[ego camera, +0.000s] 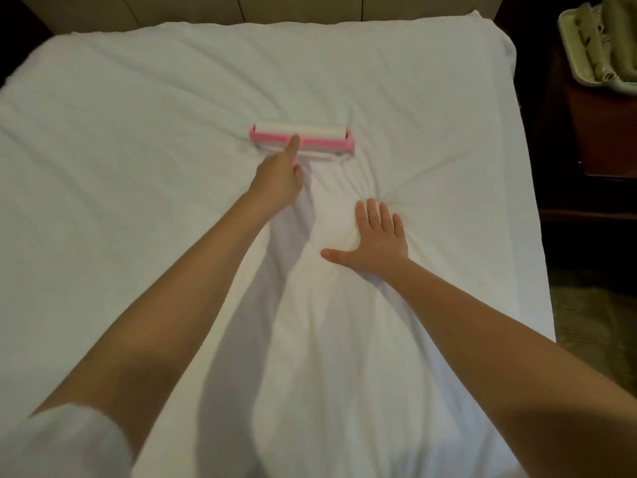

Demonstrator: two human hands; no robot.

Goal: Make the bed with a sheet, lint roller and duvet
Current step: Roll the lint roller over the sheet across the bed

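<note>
A white sheet (138, 167) covers the whole bed, wrinkled around the middle. A pink lint roller (320, 141) with a wide white roll lies flat against the sheet near the bed's centre. My left hand (277, 177) grips its handle, index finger stretched along the pink frame; the handle itself is hidden under the hand. My right hand (374, 236) presses flat on the sheet to the right and nearer me, fingers spread, with creases radiating from it. No duvet is in view.
A beige headboard (206, 8) runs along the far edge of the bed. A dark wooden nightstand (599, 132) stands at the right, carrying a pale tray (568, 39) of folded greenish cloths. Dark floor shows beside the bed's right edge.
</note>
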